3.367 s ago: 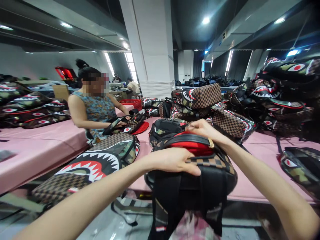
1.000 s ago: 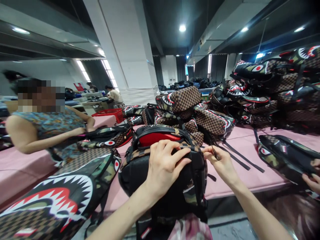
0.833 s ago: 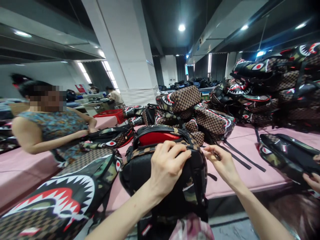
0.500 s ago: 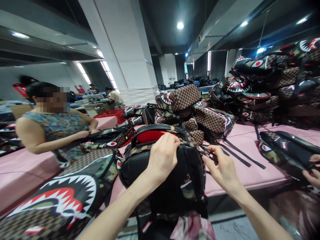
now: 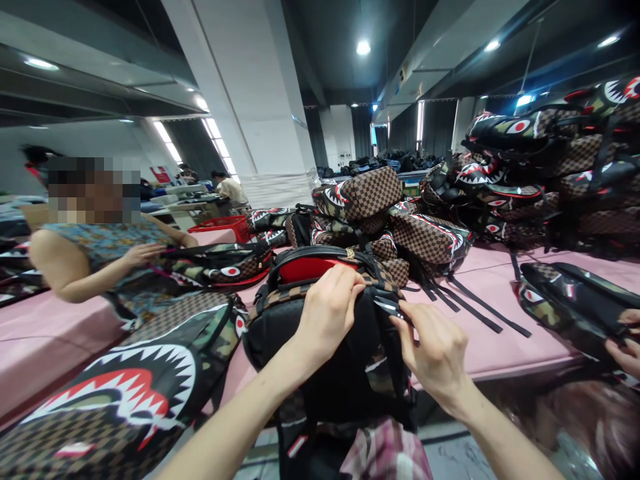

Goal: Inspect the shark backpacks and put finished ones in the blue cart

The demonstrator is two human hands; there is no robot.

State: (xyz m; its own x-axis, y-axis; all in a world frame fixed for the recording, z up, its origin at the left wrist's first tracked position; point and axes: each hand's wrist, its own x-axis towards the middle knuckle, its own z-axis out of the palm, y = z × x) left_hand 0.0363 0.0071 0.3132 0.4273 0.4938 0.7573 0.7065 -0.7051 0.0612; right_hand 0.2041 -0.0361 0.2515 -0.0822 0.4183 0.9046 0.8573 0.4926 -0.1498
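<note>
A black backpack [image 5: 310, 347] with a brown checker and camouflage pattern and a red lining stands at the near edge of the pink table [image 5: 480, 347], back panel toward me. My left hand [image 5: 327, 313] grips its upper back near the top handle, fingers curled. My right hand [image 5: 433, 347] pinches a small metal tool [image 5: 395, 308], maybe snips, against the shoulder strap on the right side.
A shark-mouth backpack [image 5: 135, 380] lies at lower left. Several more are heaped at the back middle [image 5: 370, 200] and right [image 5: 540, 167]. A person in a patterned top [image 5: 100, 260] handles a bag at left. Another person's hand [image 5: 625, 347] holds a bag [image 5: 575, 307] at right.
My right hand has moved in from the right to the strap beside my left hand. My left hand has shifted up to the bag's top edge. The person at left has reached out an arm.
</note>
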